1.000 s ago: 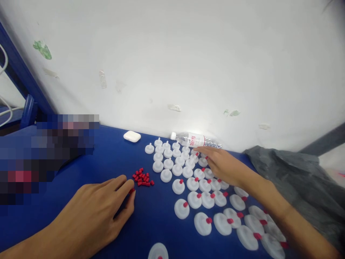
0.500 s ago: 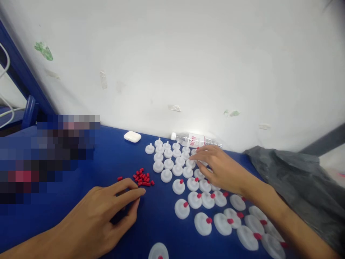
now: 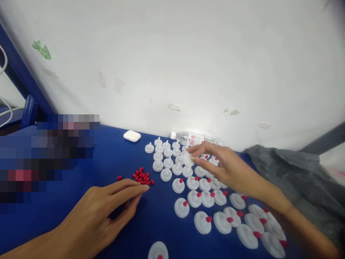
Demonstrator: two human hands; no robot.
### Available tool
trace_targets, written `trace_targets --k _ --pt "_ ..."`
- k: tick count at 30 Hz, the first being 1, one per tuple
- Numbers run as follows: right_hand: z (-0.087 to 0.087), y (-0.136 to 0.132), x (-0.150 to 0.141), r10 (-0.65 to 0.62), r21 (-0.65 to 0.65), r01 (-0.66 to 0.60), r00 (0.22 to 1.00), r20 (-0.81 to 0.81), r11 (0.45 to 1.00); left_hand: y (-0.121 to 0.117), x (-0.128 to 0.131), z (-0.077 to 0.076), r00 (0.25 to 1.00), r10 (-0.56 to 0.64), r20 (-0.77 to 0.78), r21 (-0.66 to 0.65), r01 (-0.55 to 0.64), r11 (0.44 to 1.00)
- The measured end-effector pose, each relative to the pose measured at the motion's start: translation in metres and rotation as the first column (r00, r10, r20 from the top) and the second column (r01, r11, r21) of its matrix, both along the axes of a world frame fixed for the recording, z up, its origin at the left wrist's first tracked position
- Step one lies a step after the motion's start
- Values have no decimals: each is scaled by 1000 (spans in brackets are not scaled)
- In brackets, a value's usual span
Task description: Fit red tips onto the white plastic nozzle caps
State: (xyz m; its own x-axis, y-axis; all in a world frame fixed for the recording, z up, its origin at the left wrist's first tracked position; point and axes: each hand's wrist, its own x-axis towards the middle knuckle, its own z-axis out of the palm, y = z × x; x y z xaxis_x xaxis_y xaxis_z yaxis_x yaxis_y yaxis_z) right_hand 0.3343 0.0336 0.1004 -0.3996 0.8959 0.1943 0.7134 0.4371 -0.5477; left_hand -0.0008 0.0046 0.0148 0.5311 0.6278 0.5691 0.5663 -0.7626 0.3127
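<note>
Across the blue table [image 3: 161, 219], dozens of round white plastic discs [image 3: 166, 175] lay right of over a dozen small red caps [image 3: 147, 174], one disc pinched in the right hand [image 3: 229, 165], the left hand [image 3: 99, 212] near the caps, its grip unclear, with bare room before the back edge.

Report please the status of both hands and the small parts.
Right hand pinching one white disc. Left hand at loose red caps, grip unclear. Clear bottle behind the other discs, seemingly not in the way.
</note>
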Motion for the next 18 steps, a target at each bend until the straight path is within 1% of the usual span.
trace_targets --k 2,3,4,6,9,11,13,15,16,18 --pt "2 -6 -9 24 -120 -38 993 -114 992 1 -1 1 1000 -4 26 -27 5 1000" --pt "3 -9 -14 31 -156 -55 987 -156 986 1 -2 1 999 -8 48 -41 10 999" --pt "3 -12 -19 38 -176 -71 983 -181 982 1 -3 1 998 -18 66 -57 21 998" --pt "3 -18 -29 58 -184 -90 983 -173 979 1 -4 2 995 -45 86 -111 54 992" --pt "-1 -28 -42 96 -141 -105 993 -70 984 0 -2 6 987 -74 143 -195 102 976" --pt "-6 -36 -50 133 -124 -134 991 -15 983 -1 0 9 981 -91 171 -198 124 972" --pt "-14 -43 -58 181 -83 -179 983 13 980 -3 2 9 977 -135 162 -159 161 974" --pt "-24 -47 -64 219 12 -220 975 39 975 -7 4 6 975 -180 126 -120 196 973" --pt "-29 -49 -67 222 78 -226 973 59 971 -8 5 4 977 -182 109 -102 193 976" --pt "-39 -50 -70 221 193 -241 968 118 951 -12 6 -2 988 -134 75 -54 138 989"
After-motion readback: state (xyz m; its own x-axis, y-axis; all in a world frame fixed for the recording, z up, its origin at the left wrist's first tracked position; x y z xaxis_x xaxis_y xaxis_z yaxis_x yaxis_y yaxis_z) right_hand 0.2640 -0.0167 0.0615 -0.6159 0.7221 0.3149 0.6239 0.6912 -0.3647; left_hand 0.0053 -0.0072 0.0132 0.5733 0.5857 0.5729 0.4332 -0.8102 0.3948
